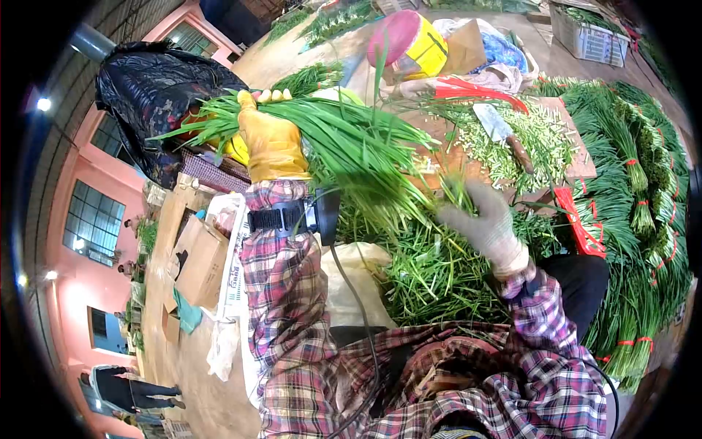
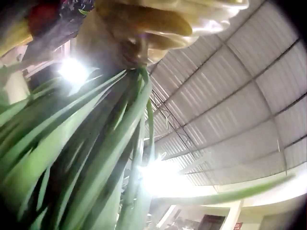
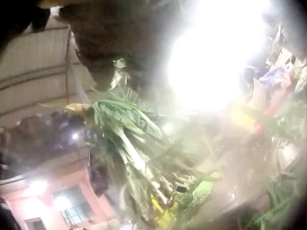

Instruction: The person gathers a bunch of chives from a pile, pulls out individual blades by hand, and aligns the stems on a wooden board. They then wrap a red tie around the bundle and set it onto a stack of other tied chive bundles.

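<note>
Market hall with pink walls and a corrugated roof; work surface heaped with greens.

- Left hand (image 1: 270, 143): yellow glove, raised, fingers curled round the bunch of chives (image 1: 358, 139) near its stalk end; leaves fan out to the right over the table.
- Right hand (image 1: 484, 219): pale glove, blurred, at the bunch's leaf tips; grip cannot be told.
- Wooden board (image 1: 579, 162): beyond the bunch, carrying a cleaver (image 1: 497, 128) and scattered trimmed stalk ends (image 1: 545, 139).
- Loose greens (image 1: 431, 278): piled under both hands.
- Tied bundles (image 1: 632, 172): red bands, stacked along the right side.
- Black bag (image 1: 157, 91): behind the left hand.
- Cardboard box (image 1: 197, 260): floor, left.
</note>
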### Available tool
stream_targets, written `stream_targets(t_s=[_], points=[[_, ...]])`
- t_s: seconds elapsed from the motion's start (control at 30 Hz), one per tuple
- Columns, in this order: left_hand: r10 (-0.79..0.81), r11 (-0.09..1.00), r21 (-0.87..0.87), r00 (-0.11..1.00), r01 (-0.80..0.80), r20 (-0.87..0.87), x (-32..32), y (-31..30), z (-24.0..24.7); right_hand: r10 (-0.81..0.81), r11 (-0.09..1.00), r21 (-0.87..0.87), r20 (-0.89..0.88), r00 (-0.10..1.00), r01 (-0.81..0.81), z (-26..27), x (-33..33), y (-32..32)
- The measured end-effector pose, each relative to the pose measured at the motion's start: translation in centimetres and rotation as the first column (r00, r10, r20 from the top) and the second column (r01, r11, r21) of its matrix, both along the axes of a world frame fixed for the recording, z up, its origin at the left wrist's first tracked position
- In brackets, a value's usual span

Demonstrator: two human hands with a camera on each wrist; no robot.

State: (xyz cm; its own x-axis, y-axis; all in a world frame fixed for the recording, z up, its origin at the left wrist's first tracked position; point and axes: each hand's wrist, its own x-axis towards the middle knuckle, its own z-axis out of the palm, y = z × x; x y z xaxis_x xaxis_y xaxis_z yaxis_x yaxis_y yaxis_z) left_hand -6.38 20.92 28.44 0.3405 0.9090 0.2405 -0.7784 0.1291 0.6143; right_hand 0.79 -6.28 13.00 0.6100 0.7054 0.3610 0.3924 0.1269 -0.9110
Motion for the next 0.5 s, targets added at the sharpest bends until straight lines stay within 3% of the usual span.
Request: stream_targets(t_s=[0.03, 0.13, 0.2, 0.27, 0.33, 0.4, 0.43, 0.47, 0.5], points=[[-0.003, 1.000, 0.003, 1.000, 0.003, -0.002, -0.1, 0.1, -0.4, -0.113, 0.993, 0.037, 0.092, 0.989, 0.110, 0.9, 0.8, 1.0], [-0.181, 0.983, 0.017, 0.983, 0.181, 0.019, 0.3, -0.8, -0.9, 0.114, 0.990, -0.057, -0.222, 0.968, -0.129, 0.8, 2.6, 5.8], [-0.081, 0.995, -0.070, 0.995, 0.077, -0.050, 1.1, -3.5, -0.4, 0.124, 0.990, 0.093, -0.215, 0.969, -0.106, -0.8, 2.4, 9.7], [-0.077, 0.996, -0.061, 0.992, 0.071, -0.102, 1.5, -4.5, -0.7, 0.286, 0.918, 0.390, -0.545, 0.788, -0.063, -0.2, 1.4, 12.2], [-0.129, 0.992, -0.018, 0.989, 0.128, -0.071, 1.6, -4.1, -0.9, 0.156, 0.937, 0.334, -0.654, 0.741, 0.098, 0.1, 1.2, 12.1], [-0.135, 0.991, 0.005, 0.989, 0.136, -0.063, 1.3, -2.7, -0.9, 0.140, 0.949, 0.282, -0.775, 0.616, 0.139, 0.1, 2.1, 9.8], [-0.160, 0.987, -0.031, 0.986, 0.158, -0.039, 1.0, -1.8, -0.8, 0.458, 0.809, 0.524, -0.846, 0.275, 0.266, -0.1, 2.0, 8.7], [-0.185, 0.981, -0.067, 0.983, 0.184, -0.015, 0.5, -0.8, -0.8, 0.568, 0.749, 0.555, -0.819, 0.081, 0.362, -2.0, 2.6, 8.0], [-0.283, 0.958, -0.026, 0.958, 0.284, 0.034, -0.2, -0.1, -1.0, 0.529, 0.748, 0.516, -0.843, 0.093, 0.419, -4.8, 3.7, 7.3]])
